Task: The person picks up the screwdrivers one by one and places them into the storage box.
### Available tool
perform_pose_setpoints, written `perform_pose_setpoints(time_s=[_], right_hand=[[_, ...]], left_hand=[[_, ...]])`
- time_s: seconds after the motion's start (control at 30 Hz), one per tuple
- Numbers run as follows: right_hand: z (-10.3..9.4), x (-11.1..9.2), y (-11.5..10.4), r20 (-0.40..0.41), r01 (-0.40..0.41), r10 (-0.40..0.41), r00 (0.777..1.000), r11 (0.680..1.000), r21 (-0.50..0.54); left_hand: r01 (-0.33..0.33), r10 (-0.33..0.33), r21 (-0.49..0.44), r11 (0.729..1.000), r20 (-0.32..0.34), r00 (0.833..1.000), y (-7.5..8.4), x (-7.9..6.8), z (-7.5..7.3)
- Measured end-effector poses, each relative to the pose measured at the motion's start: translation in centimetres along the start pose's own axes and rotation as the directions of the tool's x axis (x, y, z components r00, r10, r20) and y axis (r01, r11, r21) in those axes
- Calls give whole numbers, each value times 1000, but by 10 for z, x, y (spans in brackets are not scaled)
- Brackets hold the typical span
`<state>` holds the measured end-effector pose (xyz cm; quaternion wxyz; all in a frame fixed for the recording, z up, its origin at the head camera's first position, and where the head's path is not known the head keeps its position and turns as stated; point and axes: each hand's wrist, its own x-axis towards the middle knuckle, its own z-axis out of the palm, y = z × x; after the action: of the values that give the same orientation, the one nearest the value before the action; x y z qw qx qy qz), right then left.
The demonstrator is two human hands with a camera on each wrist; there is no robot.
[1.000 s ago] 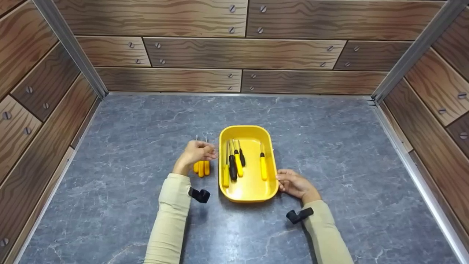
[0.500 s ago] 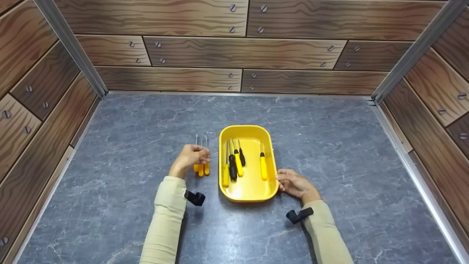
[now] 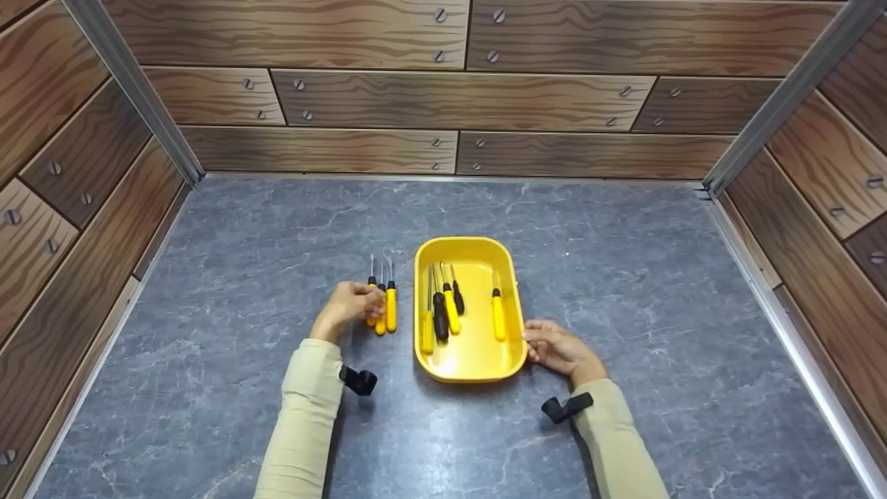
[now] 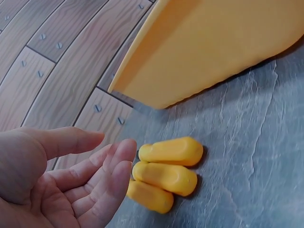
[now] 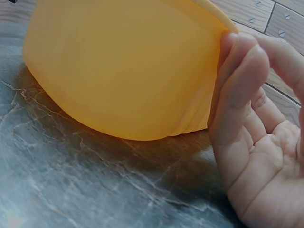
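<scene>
Three yellow-handled screwdrivers (image 3: 391, 309) lie side by side on the table, left of a yellow bin (image 3: 472, 366). My left hand (image 3: 353, 303) is over their handles in the head view, hiding part of the left ones. In the left wrist view its thumb and fingers stand apart with nothing between them, beside the yellow handles (image 4: 171, 151). My right hand (image 3: 558, 346) rests its fingertips against the bin's right side, right at the rim (image 5: 225, 19). Inside the bin, several yellow and black screwdrivers (image 3: 440, 319) lie along the left, and one yellow-handled screwdriver (image 3: 498, 315) on the right.
The grey marbled tabletop (image 3: 589, 235) is bounded by wood-patterned panels (image 3: 457, 100) at the back and both sides. Metal rails (image 3: 797, 353) run along the edges. A black wrist mount (image 3: 358, 380) is strapped to each sleeve.
My left hand has moved from the bin's left rim leftward and toward me, down over the screwdriver handles. The right hand and the bin stay in place.
</scene>
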<state>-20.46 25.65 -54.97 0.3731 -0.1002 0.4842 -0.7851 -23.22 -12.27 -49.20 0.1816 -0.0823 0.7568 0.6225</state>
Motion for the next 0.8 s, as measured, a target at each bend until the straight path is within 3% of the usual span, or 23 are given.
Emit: perform_pose_setpoints(time_s=[0.23,0.3,0.47,0.57,0.8], right_hand=[[0,0,0,2,0,0,1000,1000,-18],[0,0,0,-7,-4,4,1000,1000,-17],[1,0,-1,-8,-4,4,1000,1000,-2],[1,0,-1,2,4,-4,1000,1000,2],[0,0,1,7,9,-9,1000,1000,2]], left_hand=[[-6,6,-32,999,-26,1000,-2,0,-5],[-36,35,-61,997,-21,999,-12,7,-8],[-29,30,3,1000,-89,996,-16,7,-9],[18,-4,89,996,-156,988,-10,4,-7],[73,-18,229,971,-233,972,-13,6,-10]])
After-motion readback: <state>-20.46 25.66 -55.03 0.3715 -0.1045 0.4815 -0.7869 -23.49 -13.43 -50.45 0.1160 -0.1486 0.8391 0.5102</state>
